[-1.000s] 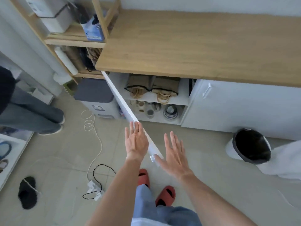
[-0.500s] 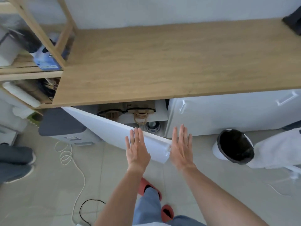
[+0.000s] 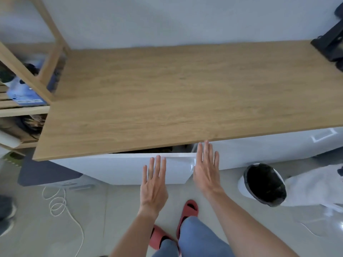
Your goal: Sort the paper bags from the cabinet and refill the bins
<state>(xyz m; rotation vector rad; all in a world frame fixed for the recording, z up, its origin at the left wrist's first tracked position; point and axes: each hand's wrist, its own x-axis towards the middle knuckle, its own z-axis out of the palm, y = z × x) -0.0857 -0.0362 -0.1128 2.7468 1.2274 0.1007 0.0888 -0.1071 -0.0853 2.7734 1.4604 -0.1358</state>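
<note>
A white cabinet door (image 3: 115, 168) hangs under the wooden countertop (image 3: 185, 101), swung almost flush with the cabinet front. My left hand (image 3: 154, 184) lies flat on the door, fingers spread. My right hand (image 3: 206, 169) is flat at the door's right edge, fingertips near the countertop's lip. Neither hand holds anything. Only a dark sliver of the cabinet's inside (image 3: 157, 150) shows above the door; the paper bags inside are hidden.
A white bin with a black liner (image 3: 263, 184) stands on the floor at the right. A wooden shelf unit (image 3: 24, 108) with clutter is at the left, a dark grey box (image 3: 46, 173) below it, and a white cord (image 3: 59, 203) on the floor. Another person's shoe (image 3: 5, 216) shows far left.
The cabinet door has swung from wide open to nearly closed under both flat hands. The shelves with paper bags have gone out of sight. The view has moved closer and to the right.
</note>
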